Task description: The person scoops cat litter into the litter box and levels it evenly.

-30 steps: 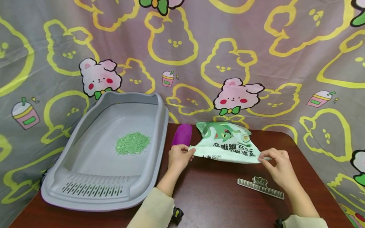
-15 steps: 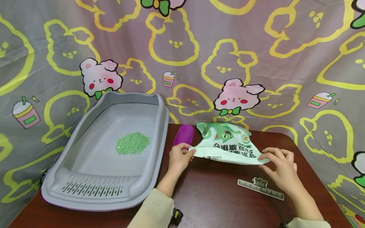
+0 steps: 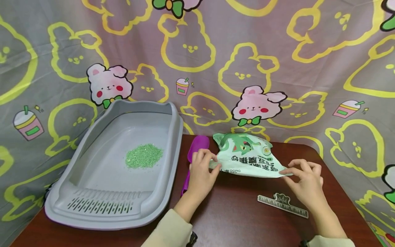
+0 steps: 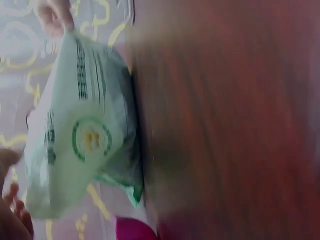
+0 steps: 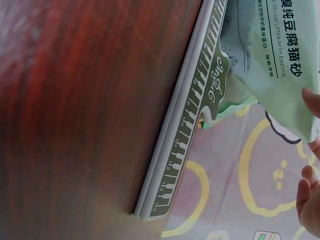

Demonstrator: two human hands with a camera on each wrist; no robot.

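Note:
A pale green cat litter bag (image 3: pixel 247 154) lies on its side at the back of the table, its flattened mouth edge toward me. In the head view, my left hand (image 3: pixel 202 173) has curled fingers and thumb at the bag's left corner. The left wrist view shows that thumb and those fingers spread along the edge of the bag (image 4: pixel 75 130). My right hand (image 3: pixel 305 180) pinches the right corner between thumb and fingers. In front of the bag lies a long sealing clip (image 3: pixel 282 204) with a piano-key print, also large in the right wrist view.
A grey litter tray (image 3: pixel 108 219) fills the table's left side, with a small heap of green litter (image 3: pixel 144 156) in it. Between tray and bag lies a purple litter scoop (image 3: pixel 197 144), partly hidden by my left hand. A patterned curtain (image 3: pixel 197 41) hangs behind.
My left hand has shifted right along the bag's edge, uncovering the scoop's handle. My right hand has loosened and resettled at the right corner. The bag has hardly moved.

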